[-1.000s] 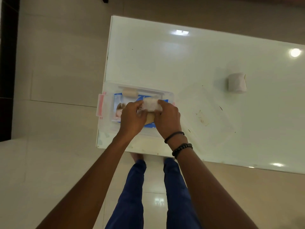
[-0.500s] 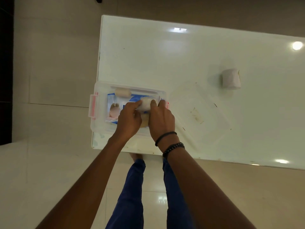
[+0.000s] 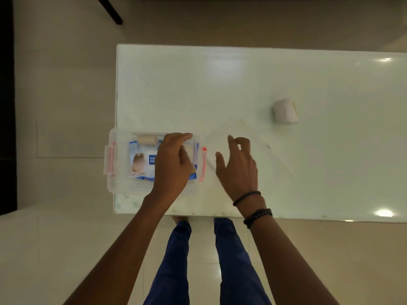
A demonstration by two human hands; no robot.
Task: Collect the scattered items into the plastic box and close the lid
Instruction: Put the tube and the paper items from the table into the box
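Observation:
A clear plastic box [image 3: 117, 181] with pink latches stands at the table's near left corner. Inside lie a blue wipes pack [image 3: 141, 160] and a beige roll [image 3: 147, 139]. My left hand [image 3: 172, 164] rests flat inside the box, pressing on a white roll [image 3: 188, 150] that it mostly hides. My right hand [image 3: 239, 168] hovers just right of the box with its fingers apart and holds nothing. Under it lies the clear lid [image 3: 262, 148], flat on the table. Another white roll [image 3: 285, 111] sits far right on the table.
The glossy white table [image 3: 198, 84] ends just left of the box and just below it. Beige floor tiles surround it. My legs in blue trousers [image 3: 231, 260] stand at the near edge.
My right hand has let go of the white roll and moved right, out of the box, over the lid. My left hand stays in the box on the roll.

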